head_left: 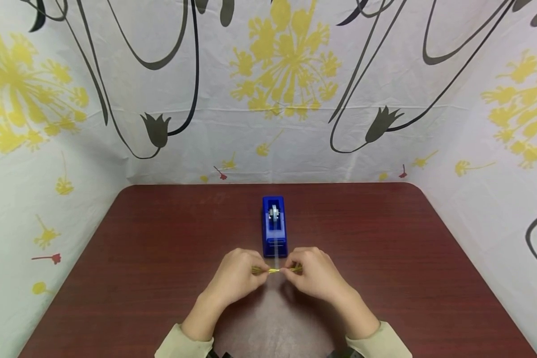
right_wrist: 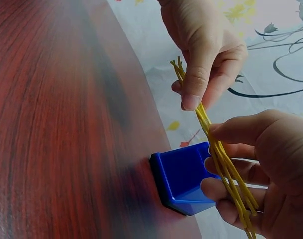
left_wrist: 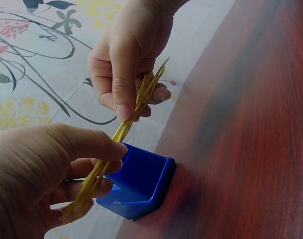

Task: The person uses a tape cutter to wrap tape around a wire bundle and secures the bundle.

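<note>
A bundle of thin yellow strands (head_left: 274,270) spans the gap between the two hands, over the front end of a blue tape dispenser (head_left: 275,243). My left hand (head_left: 238,273) pinches one side of it between thumb and fingers. On the other side my right hand (head_left: 315,276) pinches it the same way. A strip of clear tape (head_left: 276,261) runs from the dispenser to the middle of the bundle. In the right wrist view, loose ends of the yellow strands (right_wrist: 231,179) fan out past the fingers.
The dispenser holds a small tape roll (head_left: 274,213) on its hub. It stands on a dark red-brown table (head_left: 170,223) with rounded far corners. A white cloth (head_left: 268,144) printed with flowers hangs behind the table and along both sides.
</note>
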The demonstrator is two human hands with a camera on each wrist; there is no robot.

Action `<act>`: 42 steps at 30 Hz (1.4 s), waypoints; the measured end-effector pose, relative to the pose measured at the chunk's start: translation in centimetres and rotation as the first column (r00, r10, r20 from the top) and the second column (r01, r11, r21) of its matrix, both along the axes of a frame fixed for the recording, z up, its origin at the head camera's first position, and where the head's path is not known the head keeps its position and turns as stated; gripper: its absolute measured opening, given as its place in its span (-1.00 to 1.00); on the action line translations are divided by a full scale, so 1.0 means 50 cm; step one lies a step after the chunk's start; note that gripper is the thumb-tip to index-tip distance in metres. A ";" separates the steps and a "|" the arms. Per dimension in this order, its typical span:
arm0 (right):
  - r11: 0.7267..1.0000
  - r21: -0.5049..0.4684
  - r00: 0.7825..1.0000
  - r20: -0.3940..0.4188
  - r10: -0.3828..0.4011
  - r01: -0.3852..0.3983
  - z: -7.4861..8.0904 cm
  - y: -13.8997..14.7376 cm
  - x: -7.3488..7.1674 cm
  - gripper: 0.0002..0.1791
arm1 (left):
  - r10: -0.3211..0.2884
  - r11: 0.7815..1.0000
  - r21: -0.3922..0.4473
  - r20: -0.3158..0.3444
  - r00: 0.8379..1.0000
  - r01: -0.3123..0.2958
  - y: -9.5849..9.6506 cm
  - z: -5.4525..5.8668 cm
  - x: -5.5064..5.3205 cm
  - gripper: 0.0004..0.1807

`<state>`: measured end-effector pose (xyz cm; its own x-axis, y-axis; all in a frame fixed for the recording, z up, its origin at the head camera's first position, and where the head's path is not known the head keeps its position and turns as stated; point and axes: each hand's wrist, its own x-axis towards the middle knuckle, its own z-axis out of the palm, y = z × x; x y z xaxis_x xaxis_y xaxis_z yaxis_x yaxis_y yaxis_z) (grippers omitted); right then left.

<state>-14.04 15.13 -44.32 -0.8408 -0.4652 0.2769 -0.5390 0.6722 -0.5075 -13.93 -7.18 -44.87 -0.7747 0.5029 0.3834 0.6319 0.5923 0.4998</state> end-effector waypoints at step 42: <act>0.998 0.051 0.999 -0.001 0.046 -0.045 0.002 -0.002 0.007 -0.86 | 0.089 0.991 -0.105 0.098 0.991 -0.078 0.009 0.003 0.001 -0.66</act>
